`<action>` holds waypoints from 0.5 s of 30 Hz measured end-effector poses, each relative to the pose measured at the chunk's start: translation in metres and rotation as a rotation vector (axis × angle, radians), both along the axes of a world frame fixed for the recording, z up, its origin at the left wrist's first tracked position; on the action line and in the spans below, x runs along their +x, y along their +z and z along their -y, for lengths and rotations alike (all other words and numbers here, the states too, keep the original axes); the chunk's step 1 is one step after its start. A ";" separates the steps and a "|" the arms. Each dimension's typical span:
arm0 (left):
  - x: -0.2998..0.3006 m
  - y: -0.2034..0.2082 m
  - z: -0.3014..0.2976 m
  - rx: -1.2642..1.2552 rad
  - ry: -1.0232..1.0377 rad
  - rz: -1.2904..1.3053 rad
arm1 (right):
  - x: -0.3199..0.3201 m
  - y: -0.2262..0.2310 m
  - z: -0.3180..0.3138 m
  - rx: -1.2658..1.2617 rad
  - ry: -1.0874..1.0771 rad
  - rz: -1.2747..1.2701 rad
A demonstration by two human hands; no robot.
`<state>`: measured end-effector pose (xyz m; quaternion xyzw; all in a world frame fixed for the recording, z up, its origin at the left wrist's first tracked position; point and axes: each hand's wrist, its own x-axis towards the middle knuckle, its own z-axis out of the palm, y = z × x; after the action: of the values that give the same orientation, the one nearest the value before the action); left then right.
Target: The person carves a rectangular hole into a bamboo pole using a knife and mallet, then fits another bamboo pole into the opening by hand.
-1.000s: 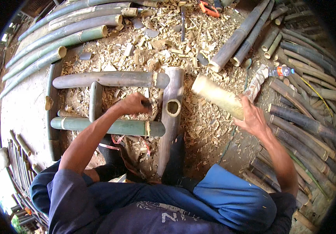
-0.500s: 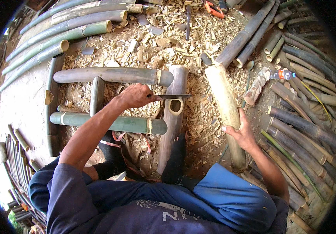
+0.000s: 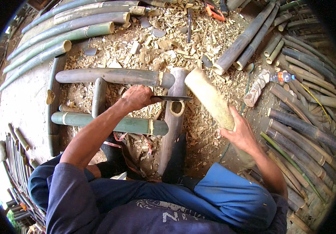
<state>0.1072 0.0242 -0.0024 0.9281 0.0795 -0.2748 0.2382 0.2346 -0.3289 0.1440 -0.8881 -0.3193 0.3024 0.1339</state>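
Observation:
My left hand [image 3: 137,96] is closed round the handle of a knife. Its dark blade [image 3: 175,98] points right, crossing a grey bamboo pole [image 3: 170,136] just above the round hole [image 3: 176,108] cut in it. In my right hand [image 3: 240,130] is a thick, pale wooden club [image 3: 207,97], gripped around its lower part. The club tilts up and to the left, its top end near the pole and apart from the blade. Left of the pole, a grey bamboo rail [image 3: 113,76] and a green one [image 3: 129,124] meet it at their right ends.
Wood chips [image 3: 152,50] cover the ground ahead. Bamboo poles [image 3: 74,35] lie at the far left, with several more [image 3: 304,128] stacked on the right. A plastic bottle [image 3: 283,77] lies at the right, and an orange-handled tool [image 3: 214,12] at the back.
The club's top end has swung left toward the pole, and my right hand has turned with it. My left hand and the knife have stayed nearly in place.

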 end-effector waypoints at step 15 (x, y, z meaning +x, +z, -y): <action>0.004 -0.003 0.004 0.015 -0.016 0.053 | -0.011 -0.013 0.011 -0.189 -0.029 -0.026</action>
<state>0.1113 0.0198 -0.0055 0.9375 0.0679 -0.2514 0.2308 0.2232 -0.3399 0.1310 -0.8973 -0.2745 0.3408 0.0581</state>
